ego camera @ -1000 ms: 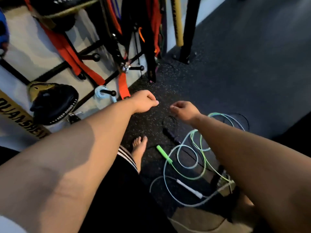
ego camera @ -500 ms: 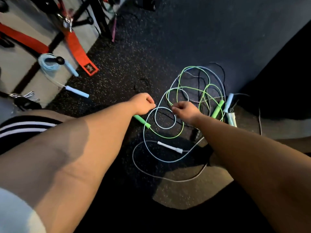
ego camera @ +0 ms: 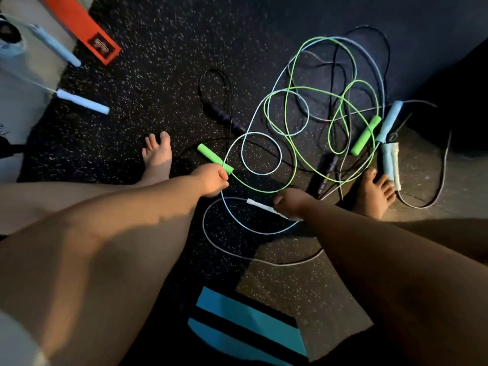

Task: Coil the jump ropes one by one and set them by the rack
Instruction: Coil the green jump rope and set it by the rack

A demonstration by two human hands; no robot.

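Tangled jump ropes [ego camera: 290, 101] on the floor [ego camera: 158, 62], with both hands at the handles.
The green handle [ego camera: 211, 155] is gripped at its lower end by the left hand [ego camera: 211, 180]. The right hand [ego camera: 293, 203] is curled over the white handle [ego camera: 260, 206], but whether it has a grip cannot be told. The ropes are spread between two bare feet [ego camera: 157, 159].

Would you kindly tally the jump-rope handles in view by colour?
Green handles: 2
Dark handles: 2
Pale blue or white handles: 6
Total: 10
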